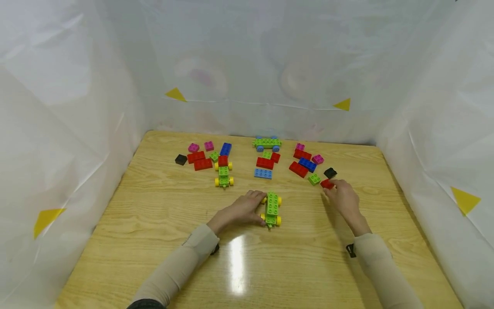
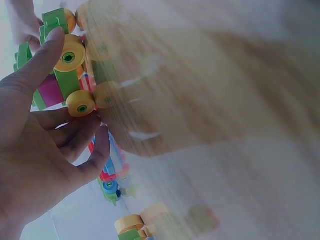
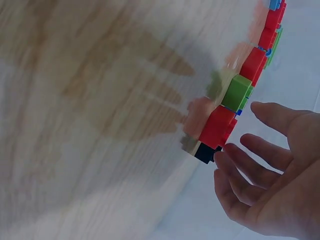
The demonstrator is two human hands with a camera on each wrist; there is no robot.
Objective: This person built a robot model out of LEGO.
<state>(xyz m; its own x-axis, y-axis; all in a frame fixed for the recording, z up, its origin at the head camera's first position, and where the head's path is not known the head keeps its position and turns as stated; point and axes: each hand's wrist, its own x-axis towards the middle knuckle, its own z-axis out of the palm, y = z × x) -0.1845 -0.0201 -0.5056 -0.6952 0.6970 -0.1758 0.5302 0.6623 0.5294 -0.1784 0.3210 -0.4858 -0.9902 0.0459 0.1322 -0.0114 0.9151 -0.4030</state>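
Note:
My left hand (image 1: 247, 208) holds a green toy car (image 1: 272, 206) with yellow wheels, standing near the middle of the table. In the left wrist view, the thumb lies along one end of the car and the fingers reach the wheel (image 2: 81, 103) at the other; a magenta brick (image 2: 50, 92) shows between its green parts. My right hand (image 1: 344, 197) is over a small red brick (image 1: 326, 183) at the right. From the right wrist view, its loosely bent fingers and thumb stand around the red brick (image 3: 217, 126) without visibly gripping it.
A green brick (image 1: 314, 179) and a black piece (image 1: 330, 173) lie close to the right hand. Another yellow-wheeled car (image 1: 224, 171) stands left; a blue-wheeled car base (image 1: 267, 143) stands at the back. Several loose bricks lie between. White sheeting (image 1: 247, 64) surrounds the table.

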